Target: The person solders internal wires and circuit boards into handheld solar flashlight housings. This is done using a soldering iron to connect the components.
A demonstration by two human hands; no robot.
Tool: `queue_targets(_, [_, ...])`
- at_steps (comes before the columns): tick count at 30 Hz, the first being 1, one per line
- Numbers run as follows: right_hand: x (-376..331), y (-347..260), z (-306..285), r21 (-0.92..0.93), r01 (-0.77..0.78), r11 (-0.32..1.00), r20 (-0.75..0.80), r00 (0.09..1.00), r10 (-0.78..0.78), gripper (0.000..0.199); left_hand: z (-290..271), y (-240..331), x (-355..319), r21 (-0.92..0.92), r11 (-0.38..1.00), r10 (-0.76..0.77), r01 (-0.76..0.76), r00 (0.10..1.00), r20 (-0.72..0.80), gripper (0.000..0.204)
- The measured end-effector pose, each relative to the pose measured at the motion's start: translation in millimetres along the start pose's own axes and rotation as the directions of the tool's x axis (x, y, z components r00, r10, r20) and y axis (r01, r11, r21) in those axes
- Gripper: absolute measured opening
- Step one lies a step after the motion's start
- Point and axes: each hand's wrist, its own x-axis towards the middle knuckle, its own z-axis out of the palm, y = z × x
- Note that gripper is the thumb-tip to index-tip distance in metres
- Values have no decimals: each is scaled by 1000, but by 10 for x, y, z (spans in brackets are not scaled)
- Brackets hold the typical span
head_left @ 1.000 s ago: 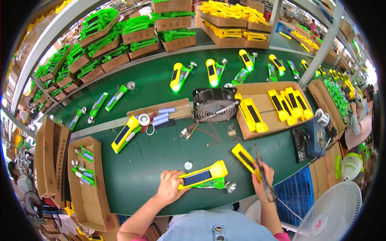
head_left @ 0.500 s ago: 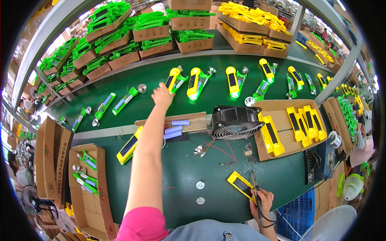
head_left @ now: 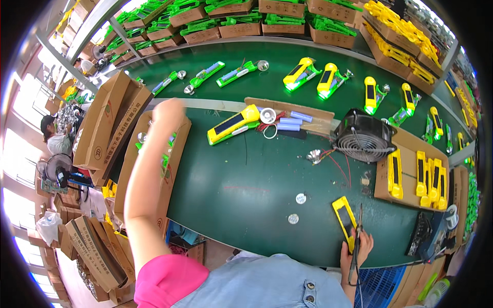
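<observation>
My left hand (head_left: 169, 115), smeared by motion, is over the far end of an open cardboard box (head_left: 177, 146) at the left; its fingers cannot be made out. Green flashlight halves (head_left: 165, 160) with silver reflectors lie in that box, partly hidden by my forearm. At the lower right, my right hand (head_left: 361, 250) is closed round a soldering iron (head_left: 354, 256), its tip pointing away from me. The same hand touches the near end of a yellow housing with a dark solar panel (head_left: 345, 215). A yellow-and-green flashlight (head_left: 233, 124) lies near the bench's far edge.
Blue cylindrical batteries (head_left: 290, 124) and a reflector (head_left: 267, 116) sit beside a black fan (head_left: 363, 136). Right of it, a cardboard tray (head_left: 381, 180) holds yellow housings. Across the back, a green belt (head_left: 195, 61) carries flashlights, with stacked boxes behind. Two round labels (head_left: 300, 198) lie mid-bench.
My left hand has left the flashlight on the far belt and moved left to the box. The view has turned left. My right hand keeps the soldering iron by the yellow housing.
</observation>
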Motion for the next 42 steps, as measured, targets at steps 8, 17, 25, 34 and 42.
queue_targets(8, [63,-8,69,81,39,996,-132,991,-28,48,1485,-832,-300,299,847,520,-440,804,-289,45])
queue_targets(17, [-25,-73,13,121,2,993,-220,975,25,50,966,-716,-94,202,926,353,-317,920,-171,47])
queue_targets(25, [-33,-47,-10,59,42,997,-194,981,-30,54,-1005,132,-1010,-361,755,306,-548,781,-545,57])
queue_targets(34, [-104,-51,-10,139,22,990,-240,971,12,55,245,2137,-2042,-764,478,124,-435,894,-431,33])
queue_targets(42, [-212,-11,-6,165,0,986,-250,967,41,49,-37,2261,-2444,-400,472,121,-786,507,-853,33])
